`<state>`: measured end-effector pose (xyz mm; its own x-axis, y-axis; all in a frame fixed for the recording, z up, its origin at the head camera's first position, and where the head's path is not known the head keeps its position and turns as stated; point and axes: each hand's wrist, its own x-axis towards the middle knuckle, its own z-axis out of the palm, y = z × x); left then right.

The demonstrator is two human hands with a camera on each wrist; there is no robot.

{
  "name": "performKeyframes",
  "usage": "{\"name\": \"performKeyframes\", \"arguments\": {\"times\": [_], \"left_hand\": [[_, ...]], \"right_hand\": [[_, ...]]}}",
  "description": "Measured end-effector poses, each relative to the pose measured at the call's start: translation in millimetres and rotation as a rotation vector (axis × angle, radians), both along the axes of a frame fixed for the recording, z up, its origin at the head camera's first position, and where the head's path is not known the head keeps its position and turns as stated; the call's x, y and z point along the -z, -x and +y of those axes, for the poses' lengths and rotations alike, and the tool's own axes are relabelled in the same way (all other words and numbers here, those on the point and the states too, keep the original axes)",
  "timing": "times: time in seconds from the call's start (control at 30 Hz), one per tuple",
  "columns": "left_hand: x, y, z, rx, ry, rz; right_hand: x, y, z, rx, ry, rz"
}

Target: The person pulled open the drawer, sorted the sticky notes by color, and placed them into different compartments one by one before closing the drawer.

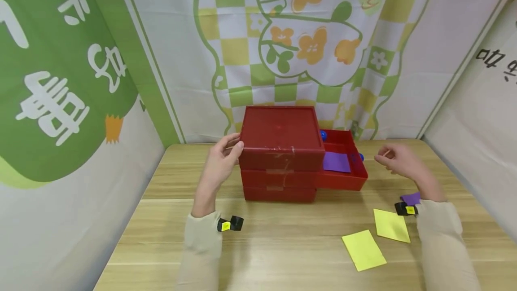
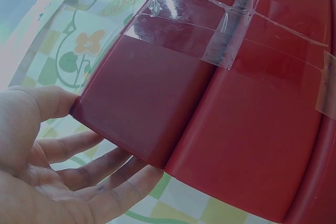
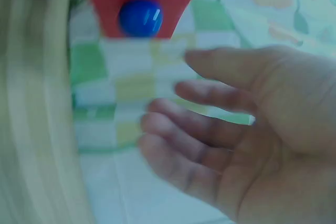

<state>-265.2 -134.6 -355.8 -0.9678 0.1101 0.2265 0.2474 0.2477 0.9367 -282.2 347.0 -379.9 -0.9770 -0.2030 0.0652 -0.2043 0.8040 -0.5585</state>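
Observation:
A red plastic drawer box with several stacked levels stands at the table's back. One drawer sticks out of its right side, holding a purple paper square and a blue ball-like thing, partly hidden. My left hand rests against the box's left side, thumb at the upper edge, fingers loosely spread along the side in the left wrist view. Just right of the drawer's blue round knob, my right hand hangs apart from it, fingers loosely bent around nothing.
Two yellow paper squares lie at the front right of the wooden table. A purple paper piece is partly hidden by the right wrist strap. Patterned curtains hang close behind the box.

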Motion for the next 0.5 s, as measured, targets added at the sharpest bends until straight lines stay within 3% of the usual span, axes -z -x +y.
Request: {"name": "performKeyframes", "arguments": {"times": [0.1, 0.23, 0.5], "left_hand": [[-0.6, 0.3, 0.8, -0.002, -0.011, -0.003], [-2.4, 0.6, 1.0, 0.001, -0.026, -0.001], [-2.4, -2.3, -4.0, -0.025, -0.028, -0.006]], "right_hand": [[4.3, -6.0, 19.8, -0.048, -0.079, -0.106], [10.4, -15.0, 46.8, -0.036, -0.13, -0.201], [28.6, -25.1, 86.2, 0.058, -0.187, -0.253]]}}
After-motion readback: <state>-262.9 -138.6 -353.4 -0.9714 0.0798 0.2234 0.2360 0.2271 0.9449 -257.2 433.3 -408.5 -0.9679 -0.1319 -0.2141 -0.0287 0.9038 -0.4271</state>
